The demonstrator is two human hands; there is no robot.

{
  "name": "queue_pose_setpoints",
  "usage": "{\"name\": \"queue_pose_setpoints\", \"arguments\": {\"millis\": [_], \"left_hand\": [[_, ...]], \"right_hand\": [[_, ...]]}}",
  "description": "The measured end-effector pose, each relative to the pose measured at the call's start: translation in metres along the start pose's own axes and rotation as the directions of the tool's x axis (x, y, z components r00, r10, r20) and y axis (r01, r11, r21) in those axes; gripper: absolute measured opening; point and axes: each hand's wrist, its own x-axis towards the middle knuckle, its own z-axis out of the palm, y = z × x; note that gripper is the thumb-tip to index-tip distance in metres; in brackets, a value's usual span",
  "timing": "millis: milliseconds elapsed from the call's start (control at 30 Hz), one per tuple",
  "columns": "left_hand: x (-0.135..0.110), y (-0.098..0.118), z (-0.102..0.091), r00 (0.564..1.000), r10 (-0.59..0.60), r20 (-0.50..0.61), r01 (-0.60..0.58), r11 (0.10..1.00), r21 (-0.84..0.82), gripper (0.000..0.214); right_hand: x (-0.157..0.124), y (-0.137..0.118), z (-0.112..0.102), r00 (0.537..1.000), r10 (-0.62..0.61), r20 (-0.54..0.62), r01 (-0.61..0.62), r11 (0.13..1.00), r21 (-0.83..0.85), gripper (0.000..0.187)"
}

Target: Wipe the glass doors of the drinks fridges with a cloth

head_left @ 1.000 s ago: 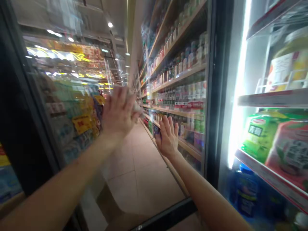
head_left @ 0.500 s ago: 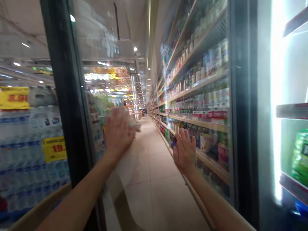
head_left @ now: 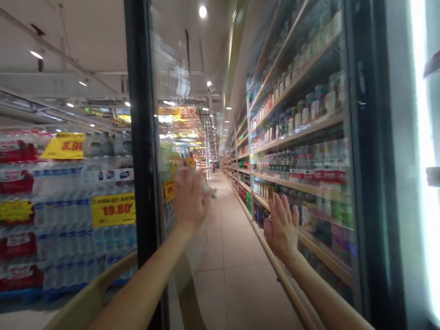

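Observation:
A glass door with a dark frame (head_left: pixel 142 114) stands in front of me, and the aisle shows through it. My left hand (head_left: pixel 190 197) is raised against the glass, fingers upward and smeared by motion. Under its right edge sticks out a pale, crumpled cloth (head_left: pixel 210 189), partly hidden by the hand. To its right, my right hand (head_left: pixel 282 227) lies flat near or on the glass with its fingers stretched out, holding nothing. Whether that palm touches the pane I cannot tell.
Shelves of bottles and cans (head_left: pixel 302 172) line the right side, seen through or mirrored in the glass. On the left are stacked packs of water bottles (head_left: pixel 65 229) with yellow price signs (head_left: pixel 113 210). A beige curved rail (head_left: pixel 92 293) stands at lower left. Tiled floor (head_left: pixel 237 247) runs ahead.
The view has turned left, so the door frame and shelves sit farther right and more stacked bottles show. Both hands stay up at the door; the left is blurred in both frames.

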Motion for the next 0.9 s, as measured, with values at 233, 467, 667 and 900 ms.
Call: {"name": "queue_pose_setpoints", "arguments": {"millis": [233, 467, 667, 900], "left_hand": [[-0.014, 0.006, 0.002, 0.995, 0.090, 0.034, -0.090, 0.996, -0.017, 0.052], [-0.016, 0.035, 0.005, 0.857, 0.505, 0.105, -0.478, 0.854, -0.204, 0.054], [-0.008, 0.000, 0.002, 0.995, -0.085, -0.056, 0.086, 0.996, 0.016, 0.059], [0.004, 0.019, 0.006, 0.940, 0.323, 0.109, -0.305, 0.940, -0.156, 0.049]], "right_hand": [[0.002, -0.001, -0.002, 1.000, -0.016, 0.002, 0.016, 1.000, 0.006, 0.065], [0.002, -0.003, -0.001, 1.000, 0.001, -0.012, -0.001, 1.000, 0.010, 0.062], [0.001, -0.002, -0.001, 1.000, 0.016, 0.015, -0.016, 1.000, 0.017, 0.062], [0.002, -0.001, -0.002, 1.000, 0.006, 0.012, -0.006, 0.999, 0.034, 0.061]]}}
